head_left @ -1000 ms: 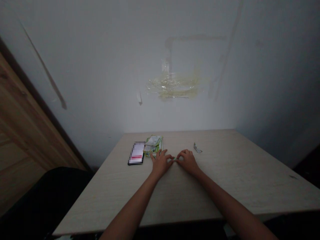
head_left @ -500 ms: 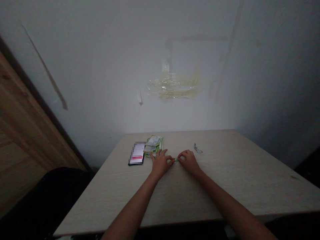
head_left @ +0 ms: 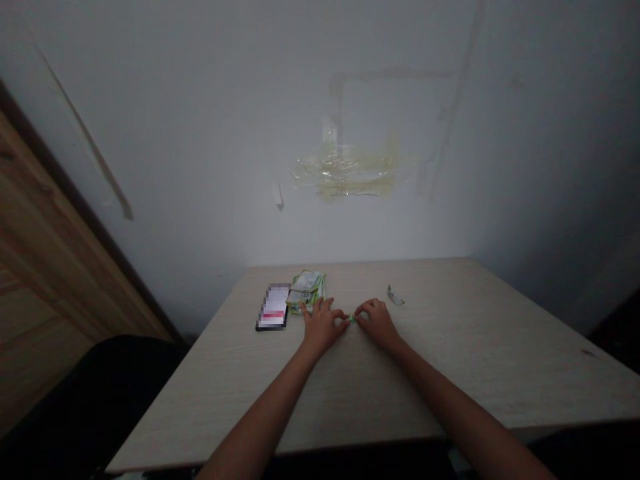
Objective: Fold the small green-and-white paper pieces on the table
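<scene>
Between my two hands, low over the tabletop, is a small green and white strip that looks like a folded wrapper (head_left: 352,319). My left hand (head_left: 321,325) pinches its left end with thumb and forefinger, while the other fingers spread toward the packets. The right end is pinched by my right hand (head_left: 378,322), its remaining fingers curled. Much of the strip is covered by fingertips. Just beyond my left fingers lies a pile of flattened green and white packets (head_left: 306,287). A separate folded wrapper strip (head_left: 395,295) rests past my right hand.
A phone (head_left: 273,307) with a blurred-out screen lies left of the packets. The pale wooden table (head_left: 360,393) meets a wall with peeling clear tape (head_left: 350,175). At the left are a dark rounded object (head_left: 95,387) and a wooden door or panel (head_left: 60,247).
Both hands stay almost in place, still pinching the small wrapper, which shows slightly more green between the fingertips. The whole view has shifted very slightly.
</scene>
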A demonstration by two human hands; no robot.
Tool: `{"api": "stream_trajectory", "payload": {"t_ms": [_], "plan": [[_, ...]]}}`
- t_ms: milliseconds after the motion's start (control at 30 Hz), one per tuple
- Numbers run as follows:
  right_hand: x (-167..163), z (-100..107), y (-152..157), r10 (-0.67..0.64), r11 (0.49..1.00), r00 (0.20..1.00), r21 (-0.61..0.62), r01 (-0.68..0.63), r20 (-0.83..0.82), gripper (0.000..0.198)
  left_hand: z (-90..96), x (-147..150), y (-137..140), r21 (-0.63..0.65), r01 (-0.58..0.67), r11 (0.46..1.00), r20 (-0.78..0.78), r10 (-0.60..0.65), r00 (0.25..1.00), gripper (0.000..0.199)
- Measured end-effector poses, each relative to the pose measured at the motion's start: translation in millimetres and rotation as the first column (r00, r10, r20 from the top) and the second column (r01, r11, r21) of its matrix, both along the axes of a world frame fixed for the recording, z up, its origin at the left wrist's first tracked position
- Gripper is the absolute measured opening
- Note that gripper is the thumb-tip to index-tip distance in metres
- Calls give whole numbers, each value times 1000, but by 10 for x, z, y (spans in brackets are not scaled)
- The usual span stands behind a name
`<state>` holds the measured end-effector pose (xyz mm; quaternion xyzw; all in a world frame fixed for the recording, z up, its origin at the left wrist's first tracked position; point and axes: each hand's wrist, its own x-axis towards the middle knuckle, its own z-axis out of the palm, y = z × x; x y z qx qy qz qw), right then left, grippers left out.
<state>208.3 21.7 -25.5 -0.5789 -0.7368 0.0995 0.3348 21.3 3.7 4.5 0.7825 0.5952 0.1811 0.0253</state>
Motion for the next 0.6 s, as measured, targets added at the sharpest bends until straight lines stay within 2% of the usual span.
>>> {"api": "stream_trajectory", "payload": {"t_ms": [167,433,600], "plan": [[-16,19,-25,-6,1000,1000,4,6,2,16,9,4,-39,32,19,999,-21,-19,1000,23],[-13,6,-5,-6,1000,1000,0,6,22,16,5,-37,-10,-56,18,998,0,-18,1000,28],[-20,18,-16,-6,1000,1000,-7,6,28,17,21,-20,16,-54,34,998,-21,-35,999,28]]}}
